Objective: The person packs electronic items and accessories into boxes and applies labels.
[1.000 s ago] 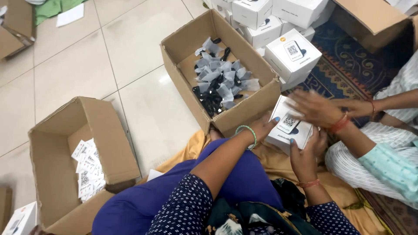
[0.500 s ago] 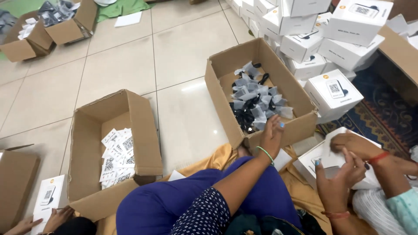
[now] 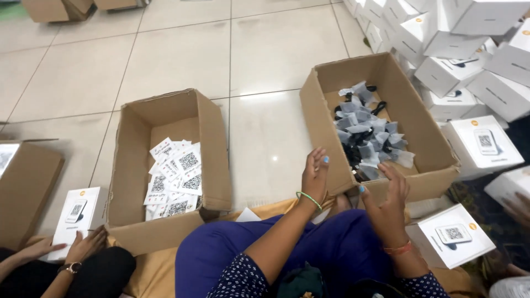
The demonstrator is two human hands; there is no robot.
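The person sits on the tiled floor with both hands raised in front of a brown cardboard box of bagged cables, which stands just ahead of the knees and slightly to the right. The left hand, a green bangle at its wrist, hovers near the box's left wall with its fingers loosely spread and nothing in them. The right hand, an orange band at its wrist, rests at the box's near rim, fingers open and slightly curled, also holding nothing. Inside the box lies a heap of small grey pouches and black cables. To the left stands a second open cardboard box holding a pile of printed code cards. A white product box lies just beside the right knee, and a stack of similar white boxes rises at the upper right. At the lower left another person's hand touches a further white box
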